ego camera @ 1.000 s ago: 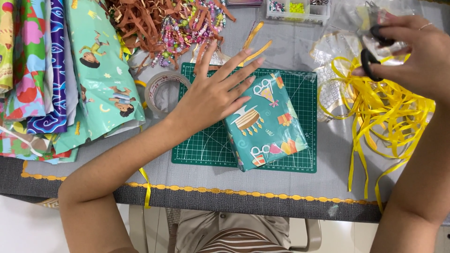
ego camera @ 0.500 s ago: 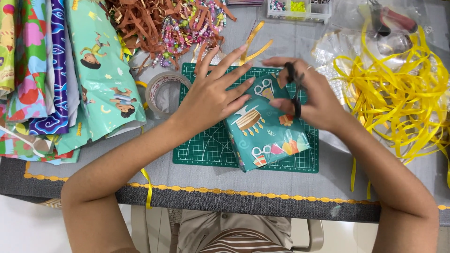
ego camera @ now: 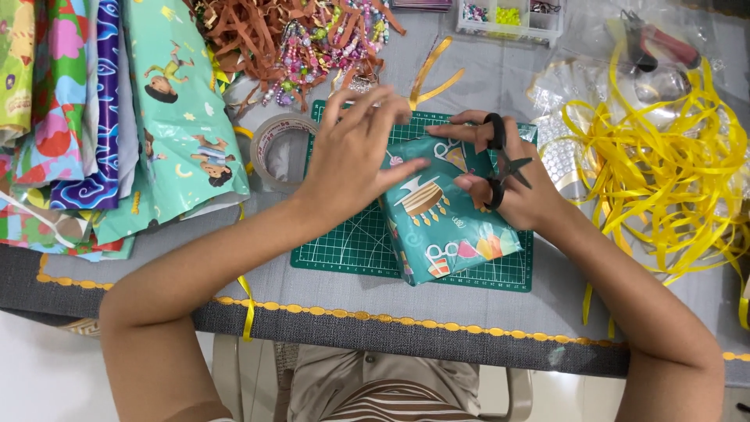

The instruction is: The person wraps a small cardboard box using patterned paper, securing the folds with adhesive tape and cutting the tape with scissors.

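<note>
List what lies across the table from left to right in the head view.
Stack of patterned wrapping paper → roll of clear tape → left hand → teal wrapped parcel on the green cutting mat → right hand with black scissors → pile of yellow ribbon.

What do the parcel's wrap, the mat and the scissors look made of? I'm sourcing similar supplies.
Teal wrap: probably glossy printed paper, creased. Green mat: matte, gridded, likely rubbery plastic. Scissors in the right hand: black plastic-looking handles, dark blades.
</note>
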